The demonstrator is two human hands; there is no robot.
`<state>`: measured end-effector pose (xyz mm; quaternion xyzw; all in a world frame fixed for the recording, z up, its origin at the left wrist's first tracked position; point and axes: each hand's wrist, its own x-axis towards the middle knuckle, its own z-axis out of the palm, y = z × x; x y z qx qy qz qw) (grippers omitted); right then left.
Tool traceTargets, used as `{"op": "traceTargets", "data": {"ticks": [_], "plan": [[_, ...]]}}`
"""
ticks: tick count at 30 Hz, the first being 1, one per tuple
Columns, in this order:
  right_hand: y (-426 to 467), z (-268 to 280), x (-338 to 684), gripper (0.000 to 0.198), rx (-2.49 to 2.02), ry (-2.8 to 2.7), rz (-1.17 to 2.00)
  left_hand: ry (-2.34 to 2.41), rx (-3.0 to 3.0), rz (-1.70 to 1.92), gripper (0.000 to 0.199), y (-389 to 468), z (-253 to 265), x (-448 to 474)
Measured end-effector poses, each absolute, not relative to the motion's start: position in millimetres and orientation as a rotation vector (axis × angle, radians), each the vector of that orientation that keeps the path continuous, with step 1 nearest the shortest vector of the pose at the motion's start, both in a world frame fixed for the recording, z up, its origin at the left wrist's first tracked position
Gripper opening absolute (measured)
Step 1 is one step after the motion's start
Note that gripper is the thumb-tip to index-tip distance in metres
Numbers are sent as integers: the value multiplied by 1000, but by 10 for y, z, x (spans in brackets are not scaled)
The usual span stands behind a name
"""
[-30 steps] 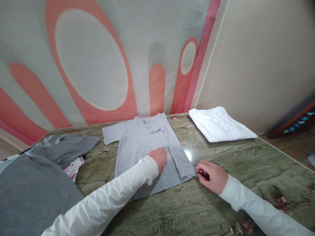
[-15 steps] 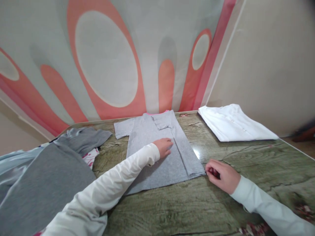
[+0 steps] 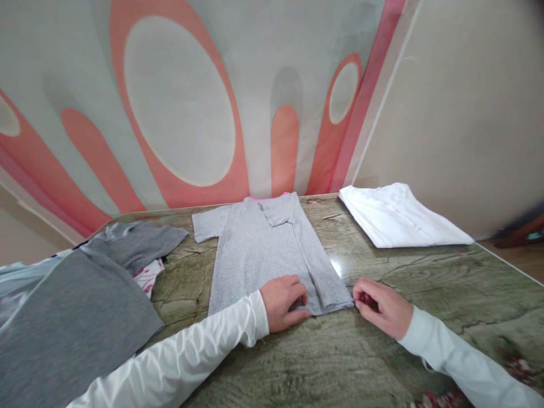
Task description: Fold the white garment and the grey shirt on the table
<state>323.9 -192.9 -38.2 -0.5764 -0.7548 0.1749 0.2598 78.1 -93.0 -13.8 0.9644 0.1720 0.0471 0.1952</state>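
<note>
The light grey shirt (image 3: 255, 249) lay flat on the table (image 3: 327, 362), its right side folded inward. The right hand (image 3: 385, 306) held its near right corner between fingers pinched together. The left hand (image 3: 281, 303) rested at the hem with curved fingers; whether they gripped the cloth, I could not tell. Folded white clothing (image 3: 402, 218) lay farther right.

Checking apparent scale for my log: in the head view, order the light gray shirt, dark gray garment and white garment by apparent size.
1. Dark gray garment, probably enlarged by nearness
2. Light gray shirt
3. White garment
</note>
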Motion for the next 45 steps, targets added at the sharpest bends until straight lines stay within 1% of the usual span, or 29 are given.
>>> {"op": "traceTargets", "data": {"ticks": [4,8,10,13,17,20,25,30,35,40,42,45], "plan": [[-1933,-412,3247,10,-1570,-2094,458,442,2656,144,29,-866,-132,704],[-1941,-438,3250,12,-1583,-2119,468,603,2718,162,25,-604,-118,511],[-1953,-435,3252,12,-1577,-2125,480,843,2794,195,28,-376,-137,368],[-1983,-414,3261,13,-1561,-2125,520,1366,2809,199,41,30,-202,98],[-2013,-361,3331,9,-1511,-2118,675,1998,2512,210,51,537,-279,-345],[-1963,-293,3404,3,-1487,-2108,722,2240,2215,246,62,802,-295,-683],[-1713,-132,3195,7,-1425,-2184,674,2296,2047,319,66,1020,-332,-1043],[-1446,80,2373,8,-1160,-2531,669,2354,1954,346,70,1193,-364,-1139],[-1170,219,1379,20,-798,-2884,387,2365,1895,360,71,1465,-331,-1077],[-996,205,784,26,-574,-2978,109,2347,1867,385,72,1691,-260,-1007],[-985,178,707,26,-559,-2978,46,2334,1823,370,69,1751,-227,-1019],[-997,118,673,17,-540,-2953,-32,2270,1774,330,57,1814,-177,-1055]]}}
